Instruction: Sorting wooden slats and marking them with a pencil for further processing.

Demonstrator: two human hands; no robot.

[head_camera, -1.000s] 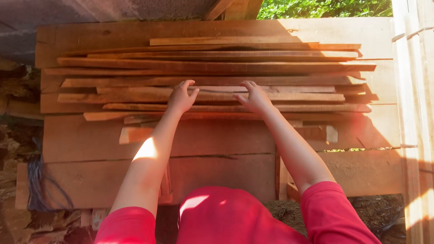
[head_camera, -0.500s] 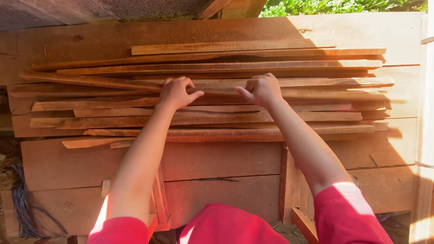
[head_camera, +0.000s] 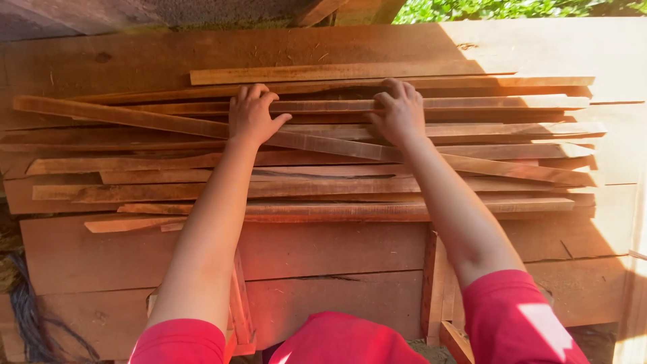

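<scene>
Left hand: the left hand (head_camera: 251,114) lies palm down, fingers curled over the thin wooden strips (head_camera: 337,106), thumb spread aside
Right hand: the right hand (head_camera: 401,111) presses the same strips, fingers bent; a true grip cannot be told
Strip under both wrists: one long slat (head_camera: 323,145) lies askew across the pile
Risk: splinters from rough sawn edges; loose slats could slide off the plank bench (head_camera: 323,246)
Texture: reddish, uneven, tapering wood

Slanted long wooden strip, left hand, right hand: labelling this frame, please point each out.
Slanted long wooden strip (head_camera: 323,143), head view, bare middle between the wrists.
Left hand (head_camera: 251,116), head view, back of hand.
Right hand (head_camera: 402,113), head view, back of hand.
</scene>
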